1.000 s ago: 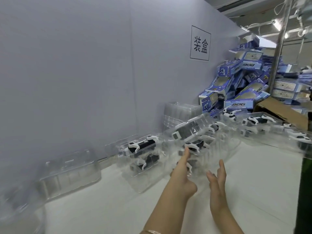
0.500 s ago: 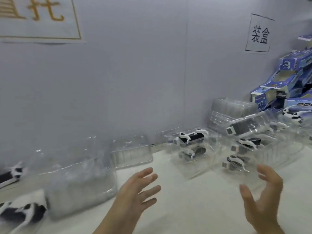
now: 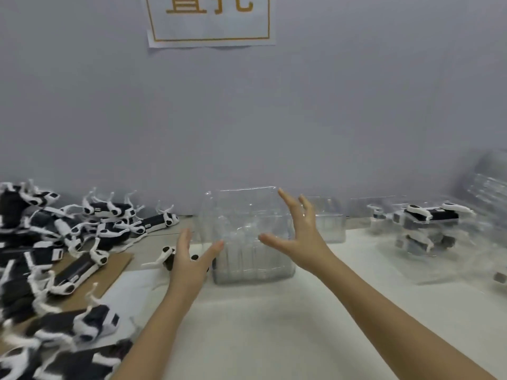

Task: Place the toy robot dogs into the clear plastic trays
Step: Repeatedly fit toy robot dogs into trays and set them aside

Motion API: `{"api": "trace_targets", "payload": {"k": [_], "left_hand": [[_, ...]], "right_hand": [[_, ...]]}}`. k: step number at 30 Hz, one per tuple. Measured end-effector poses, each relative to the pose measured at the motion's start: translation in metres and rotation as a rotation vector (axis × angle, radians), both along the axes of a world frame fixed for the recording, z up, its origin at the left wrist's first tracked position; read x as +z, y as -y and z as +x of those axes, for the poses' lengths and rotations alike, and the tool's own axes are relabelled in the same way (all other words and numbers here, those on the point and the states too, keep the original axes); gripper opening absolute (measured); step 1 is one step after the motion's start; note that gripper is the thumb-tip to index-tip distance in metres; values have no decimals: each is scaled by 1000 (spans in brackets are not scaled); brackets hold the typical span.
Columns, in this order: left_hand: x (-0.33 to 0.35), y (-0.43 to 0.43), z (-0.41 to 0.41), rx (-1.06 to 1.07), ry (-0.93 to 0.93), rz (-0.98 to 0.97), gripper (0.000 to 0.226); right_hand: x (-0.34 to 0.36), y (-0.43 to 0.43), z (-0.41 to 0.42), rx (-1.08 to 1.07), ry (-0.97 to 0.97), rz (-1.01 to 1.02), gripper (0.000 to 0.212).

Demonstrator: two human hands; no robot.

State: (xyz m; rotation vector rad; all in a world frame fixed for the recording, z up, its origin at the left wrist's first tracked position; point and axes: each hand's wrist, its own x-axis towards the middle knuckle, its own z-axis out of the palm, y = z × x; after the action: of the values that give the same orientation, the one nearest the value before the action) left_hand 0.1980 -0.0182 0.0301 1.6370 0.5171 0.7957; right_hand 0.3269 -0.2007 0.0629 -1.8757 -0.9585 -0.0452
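The dogs point(image 3: 90, 237) were black with white legs. The trays point(image 3: 247, 237) were clear. The worktop point(image 3: 274, 325) was off-white, the wall point(image 3: 247, 119) pale grey-blue. The sign point(image 3: 211, 20) was white with gold lettering and border. The cardboard point(image 3: 109, 272) was brown.

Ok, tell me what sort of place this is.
Likely a toy factory's packing bench: a heap of loose robot dogs on the left, a stack of empty clear trays in the middle, filled trays on the right.
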Motion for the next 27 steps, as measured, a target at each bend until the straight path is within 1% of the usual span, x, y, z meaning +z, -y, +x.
{"api": "trace_targets", "payload": {"k": [2, 5, 8, 9, 10, 11, 12, 13, 15, 16, 17, 21, 25, 27], "left_hand": [[5, -2, 13, -133, 20, 46, 99], [11, -9, 30, -265, -58, 61, 103], [8, -19, 38, -337, -171, 31, 134], [4, -20, 39, -327, -213, 46, 142], [1, -20, 39, -309, -246, 83, 146], [-2, -19, 41, -290, -252, 128, 143], [-4, -18, 43, -274, -237, 175, 133], [-6, -18, 45, -256, -211, 222, 117], [-10, -17, 49, -191, -183, 293, 70], [-12, -17, 50, -162, -188, 309, 53], [-14, -17, 50, -140, -192, 322, 44], [-15, -14, 46, -89, -161, 298, 38], [-9, -11, 41, -40, -118, 242, 35], [-7, -11, 38, -30, -113, 233, 33]], "right_hand": [[-1, -22, 9, 7, -67, 50, 78], [2, -30, 25, -49, -125, 201, 59], [9, -20, 38, -137, -209, 298, 42], [11, -16, 41, -165, -234, 346, 40], [12, -11, 43, -181, -269, 396, 39], [13, -6, 46, -188, -307, 438, 38], [12, -2, 47, -199, -343, 473, 39], [10, 1, 50, -217, -373, 511, 38], [6, 8, 54, -256, -427, 609, 28], [4, 11, 55, -267, -452, 662, 22], [2, 13, 56, -271, -468, 706, 18], [-6, 25, 56, -303, -445, 769, 11], [-29, 44, 53, -487, -334, 713, 4], [-47, 59, 54, -584, -310, 691, 8]]}}
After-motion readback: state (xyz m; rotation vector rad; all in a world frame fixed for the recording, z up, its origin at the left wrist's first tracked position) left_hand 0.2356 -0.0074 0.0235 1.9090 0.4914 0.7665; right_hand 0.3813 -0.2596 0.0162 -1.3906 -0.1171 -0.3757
